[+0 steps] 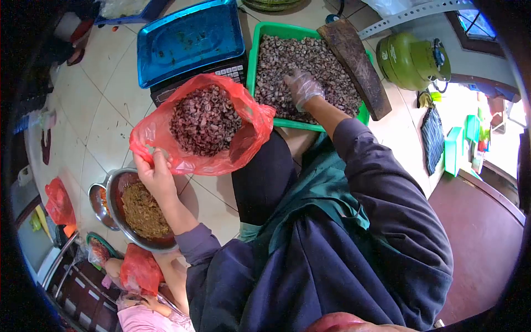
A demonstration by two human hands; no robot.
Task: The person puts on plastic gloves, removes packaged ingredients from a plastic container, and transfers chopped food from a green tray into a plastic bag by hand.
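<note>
My left hand (156, 170) pinches the rim of a red plastic bag (152, 135), which hangs with its mouth wide. Inside the bag lies a heap of small purplish-brown chopped pieces (204, 119). At the upper right a green tray (252, 72) holds a broad layer of similar pieces (337, 74). My right hand (303, 89), in a clear plastic glove, reaches down onto the pieces in that tray. Its fingertips blend into them, so how far they are closed is unclear. A dark, worn wooden plank (357, 69) lies across the tray's right end.
A scale with a blue pan (191, 41) stands behind the bag. At lower left are a steel bowl of brown paste (113, 193) and a smaller metal bowl (95, 207). A green gas cylinder (406, 61) stands right. Another person's pink clothing (152, 320) shows at lower left.
</note>
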